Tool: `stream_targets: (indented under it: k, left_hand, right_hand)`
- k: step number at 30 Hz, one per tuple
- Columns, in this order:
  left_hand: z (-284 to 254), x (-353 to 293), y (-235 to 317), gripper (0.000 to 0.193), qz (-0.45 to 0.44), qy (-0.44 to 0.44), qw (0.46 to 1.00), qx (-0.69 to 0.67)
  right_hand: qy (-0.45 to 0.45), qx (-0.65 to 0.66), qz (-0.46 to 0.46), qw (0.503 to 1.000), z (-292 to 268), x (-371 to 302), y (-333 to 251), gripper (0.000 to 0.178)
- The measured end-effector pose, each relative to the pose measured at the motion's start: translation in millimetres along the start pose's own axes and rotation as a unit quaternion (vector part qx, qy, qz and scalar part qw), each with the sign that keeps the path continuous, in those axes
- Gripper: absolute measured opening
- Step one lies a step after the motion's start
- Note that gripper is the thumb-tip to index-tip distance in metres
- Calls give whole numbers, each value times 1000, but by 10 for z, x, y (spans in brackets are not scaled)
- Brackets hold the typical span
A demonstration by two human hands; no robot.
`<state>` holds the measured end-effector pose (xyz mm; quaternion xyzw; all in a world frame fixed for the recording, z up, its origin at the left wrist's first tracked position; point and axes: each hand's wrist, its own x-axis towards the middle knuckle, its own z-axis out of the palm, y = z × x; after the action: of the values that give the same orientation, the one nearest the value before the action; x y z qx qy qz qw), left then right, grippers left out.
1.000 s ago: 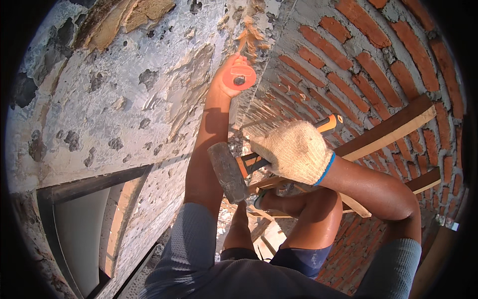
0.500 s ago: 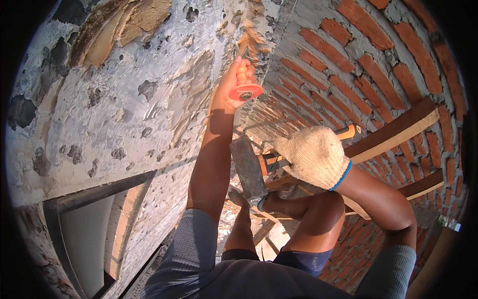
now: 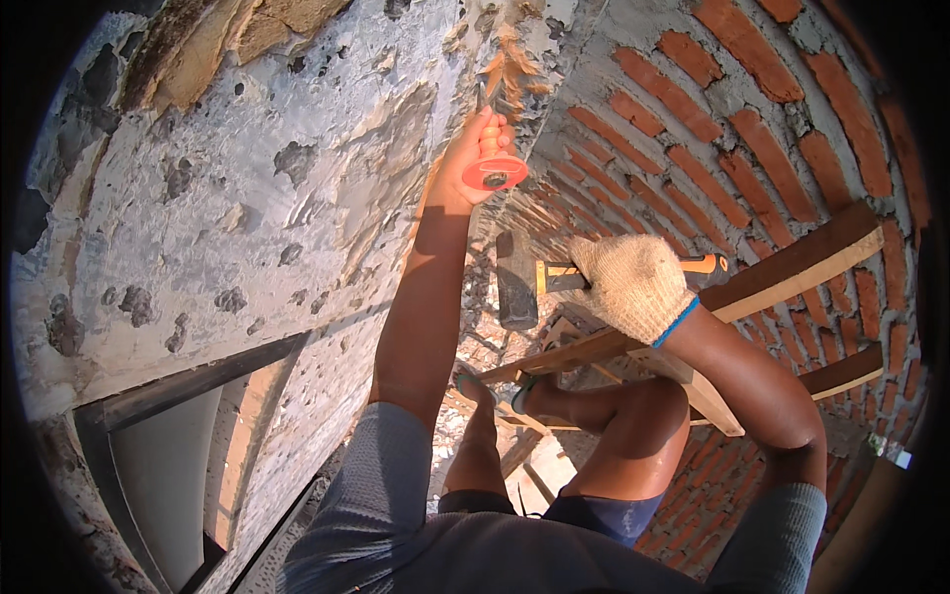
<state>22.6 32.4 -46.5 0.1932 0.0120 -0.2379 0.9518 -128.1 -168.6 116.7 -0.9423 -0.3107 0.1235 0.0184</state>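
Observation:
Raised against the rough wall corner, my bare left hand [image 3: 463, 166] is closed around the orange grip of a chisel [image 3: 495, 173] with a round hand guard. Its blade end points up at a chipped, orange-brown patch [image 3: 512, 74] in the corner; whether the tip touches is hard to see. My right hand [image 3: 633, 289], in a cream knitted glove with a blue cuff, grips the black and orange handle of a hammer [image 3: 517, 281]. The dark, blocky hammer head hangs below the chisel's guard, apart from it.
On the left is a pitted, whitish plaster wall [image 3: 247, 228] with a dark-framed opening [image 3: 198, 381]. A brick wall [image 3: 762, 168] rises on the right. Timber beams [image 3: 802, 262] run beside my right arm. Below, my feet rest among wooden pieces, with rubble further down.
The hammer has moved up and slightly right, and its head has turned more upright, closer to the chisel's guard. My left hand keeps its hold on the chisel at the corner.

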Motion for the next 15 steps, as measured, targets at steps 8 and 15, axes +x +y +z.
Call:
stream_targets:
  k: [8, 15]
  left_hand:
    - [184, 6, 171, 22, -45, 52, 993, -92]
    - [186, 60, 244, 19, -52, 76, 991, -97]
  right_hand:
    - [100, 142, -246, 954, 214, -161, -166, 32]
    - [165, 163, -268, 935, -199, 118, -315, 38]
